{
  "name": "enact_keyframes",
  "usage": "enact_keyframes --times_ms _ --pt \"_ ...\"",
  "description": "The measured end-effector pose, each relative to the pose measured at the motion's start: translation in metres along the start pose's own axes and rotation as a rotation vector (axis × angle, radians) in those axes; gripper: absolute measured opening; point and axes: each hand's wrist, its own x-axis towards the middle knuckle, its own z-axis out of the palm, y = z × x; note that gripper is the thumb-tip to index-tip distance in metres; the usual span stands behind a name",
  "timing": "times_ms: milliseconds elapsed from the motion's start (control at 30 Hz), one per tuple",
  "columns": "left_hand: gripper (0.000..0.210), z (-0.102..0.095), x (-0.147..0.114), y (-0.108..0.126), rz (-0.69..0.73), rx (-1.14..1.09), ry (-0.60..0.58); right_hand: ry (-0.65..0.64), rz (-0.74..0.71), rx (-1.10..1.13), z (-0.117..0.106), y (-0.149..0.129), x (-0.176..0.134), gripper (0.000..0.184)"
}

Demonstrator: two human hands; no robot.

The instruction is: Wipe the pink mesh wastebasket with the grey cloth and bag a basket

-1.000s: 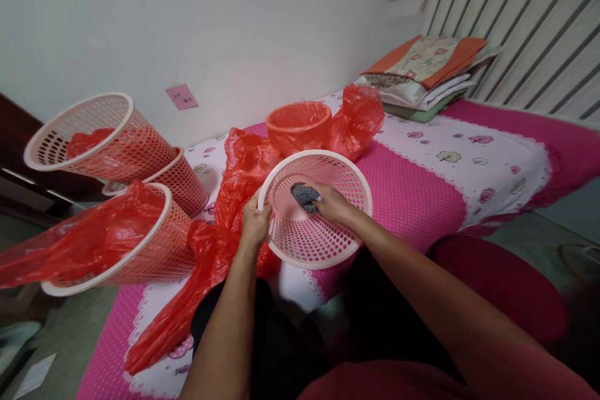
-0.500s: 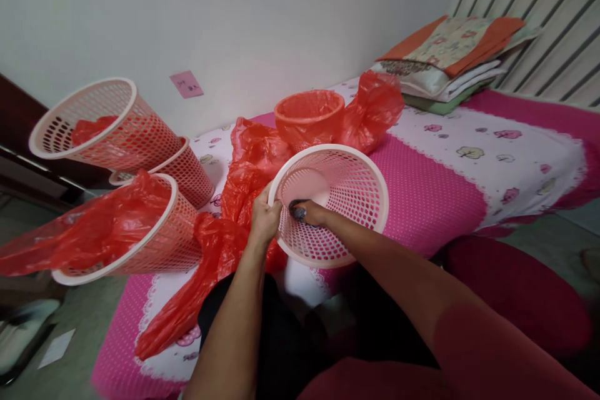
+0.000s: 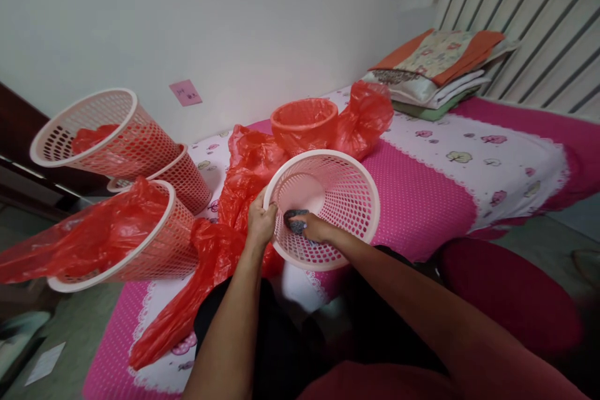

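Note:
A pale pink perforated plastic wastebasket [image 3: 351, 190] lies tilted at my lap, its mouth facing me. My left hand [image 3: 261, 220] grips its rim at the left side, thumb over the edge. Reaching inside, my right hand [image 3: 315, 229] holds a dark grey cloth [image 3: 296, 222] against the inner left wall. Behind this basket stands another basket lined with a red plastic bag [image 3: 304, 128]. Crumpled red bags [image 3: 248, 169] lie on the bed to the left of my left hand.
Several pink baskets, including one with a red bag spilling out [image 3: 126, 219], are at the left. A stack of folded bedding [image 3: 435, 72] lies at the back right by a white slatted panel [image 3: 520, 19]. A dark red round stool [image 3: 506, 294] stands at the right.
My right hand has shifted slightly down inside the basket with the cloth, and more of the cloth shows. The left hand keeps its hold on the rim. The view has moved a little.

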Motion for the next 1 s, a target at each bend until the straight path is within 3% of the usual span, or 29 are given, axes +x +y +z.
enact_keyframes --times_ms 167,300,467,567,667,733,833,933,1000 --pt "0.048 -0.003 0.001 0.0 -0.013 0.017 0.012 -0.096 -0.03 0.025 -0.012 -0.018 -0.044 0.069" --pt "0.05 -0.004 0.001 0.0 -0.011 0.036 0.0 -0.177 -0.118 0.046 -0.02 -0.03 -0.073 0.081" --pt "0.053 -0.007 0.0 0.001 0.013 0.079 -0.019 -0.298 -0.218 -0.009 -0.036 -0.042 -0.1 0.077" --pt "0.054 -0.009 -0.001 0.001 0.032 0.107 -0.044 -0.4 -0.229 -0.097 -0.059 -0.046 -0.115 0.067" --pt "0.054 -0.01 -0.001 0.001 0.025 0.118 -0.046 -0.441 -0.149 -0.215 -0.089 -0.051 -0.126 0.065" --pt "0.055 -0.01 0.0 0.002 0.021 0.123 -0.047 -0.331 -0.114 -0.23 -0.105 -0.057 -0.129 0.066" --pt "0.055 -0.007 0.001 0.005 0.027 0.129 -0.05 -0.027 -0.169 -0.218 -0.115 -0.067 -0.121 0.069" --pt "0.054 -0.004 0.001 0.01 0.03 0.122 -0.06 0.208 -0.247 -0.317 -0.108 -0.072 -0.094 0.069" --pt "0.055 -0.002 -0.001 0.013 0.037 0.122 -0.077 0.25 -0.256 -0.419 -0.098 -0.07 -0.068 0.065"
